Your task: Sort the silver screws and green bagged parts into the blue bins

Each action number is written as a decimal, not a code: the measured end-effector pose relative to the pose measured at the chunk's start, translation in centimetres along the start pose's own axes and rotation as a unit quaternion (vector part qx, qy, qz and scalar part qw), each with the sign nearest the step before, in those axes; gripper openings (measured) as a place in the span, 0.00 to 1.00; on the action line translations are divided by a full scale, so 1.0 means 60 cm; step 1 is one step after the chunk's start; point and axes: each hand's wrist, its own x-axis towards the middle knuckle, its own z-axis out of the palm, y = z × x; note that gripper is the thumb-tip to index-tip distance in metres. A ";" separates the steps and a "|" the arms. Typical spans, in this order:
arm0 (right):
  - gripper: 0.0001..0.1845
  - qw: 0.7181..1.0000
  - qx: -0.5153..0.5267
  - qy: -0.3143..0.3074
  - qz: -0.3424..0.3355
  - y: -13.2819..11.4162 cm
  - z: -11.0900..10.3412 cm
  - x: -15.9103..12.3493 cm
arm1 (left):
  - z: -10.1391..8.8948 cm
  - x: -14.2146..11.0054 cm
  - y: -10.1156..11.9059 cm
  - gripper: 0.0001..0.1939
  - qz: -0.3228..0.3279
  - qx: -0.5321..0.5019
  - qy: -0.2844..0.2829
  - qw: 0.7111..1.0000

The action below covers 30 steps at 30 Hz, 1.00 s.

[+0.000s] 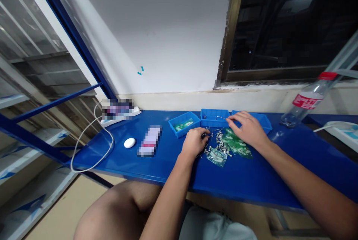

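My right hand (246, 126) pinches a long thin metal pin (218, 117) by one end, over the front of the middle blue bin (215, 122). Curled at the left edge of a pile of screws (220, 143), my left hand (195, 141) has its fingers closed near a small dark piece (205, 135); what they grip is mostly hidden. Beside the screws lie green-printed plastic packets (237, 144), partly under my right forearm and wrist, and a smaller clear packet (217, 157) at the front. The left blue bin (179, 132) contains similar packets.
A third blue bin (265, 122) stands behind my right hand. A plastic bottle (306, 100) with a red cap is at the right. On the left are a phone-shaped blurred item (150, 141), a white oval object (129, 143) and a power strip (120, 117) with a looping cable.
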 end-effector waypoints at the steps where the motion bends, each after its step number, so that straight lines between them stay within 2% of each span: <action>1: 0.14 1.000 0.022 -0.009 -0.015 -0.013 0.003 -0.001 | 0.000 0.000 0.000 0.11 0.000 -0.004 0.000 1.000; 4: 0.13 0.994 0.082 -0.049 -0.046 -0.046 0.013 -0.005 | 0.001 0.000 -0.002 0.12 -0.001 -0.008 0.004 1.000; 7: 0.11 0.987 0.119 -0.086 -0.059 -0.061 0.025 -0.010 | 0.002 0.001 -0.005 0.14 0.007 -0.012 0.011 1.000; 10: 0.10 0.983 0.132 -0.109 -0.069 -0.058 0.039 -0.014 | 0.003 0.001 -0.007 0.15 0.013 -0.016 0.015 1.000; 17: 0.18 0.980 0.117 -0.140 -0.074 -0.036 0.073 -0.023 | 0.006 0.003 -0.007 0.15 0.017 -0.033 0.032 0.999; 25: 0.18 0.981 0.133 -0.135 -0.038 -0.052 0.068 -0.015 | 0.004 0.004 0.001 0.15 0.022 -0.074 0.048 0.996; 30: 0.14 0.979 0.179 -0.098 0.004 -0.062 0.058 -0.013 | 0.001 0.005 0.008 0.11 0.045 -0.113 0.067 0.990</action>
